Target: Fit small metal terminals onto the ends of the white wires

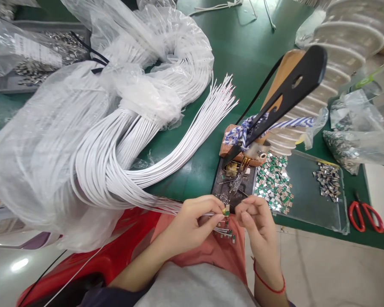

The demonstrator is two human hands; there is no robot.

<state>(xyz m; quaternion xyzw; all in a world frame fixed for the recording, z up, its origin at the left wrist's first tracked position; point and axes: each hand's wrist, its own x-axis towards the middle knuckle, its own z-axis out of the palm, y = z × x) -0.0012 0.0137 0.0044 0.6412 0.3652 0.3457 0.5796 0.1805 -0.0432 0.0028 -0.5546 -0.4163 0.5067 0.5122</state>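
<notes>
My left hand (200,219) is closed in a pinch on a white cable, close to its end. A small green circuit board (227,209) with a pale metal part shows at the pinched fingertips, with a spot of yellow beside it. Just to the right, my right hand (256,221) has half-curled fingers with the thumb apart, and I see nothing between them. Below the hands, several cable ends (224,231) bearing small green boards hang over the lap. A large bundle of white cables (179,157), partly wrapped in clear plastic, curves across the table.
A soldering stand with a black bracket (284,94) rises above a dark tray (216,183). Beside it, a plate (304,187) carries loose green boards (273,183) and metal connectors (329,181). Red-handled scissors (358,217) lie right. A ribbed hose (336,47) hangs overhead.
</notes>
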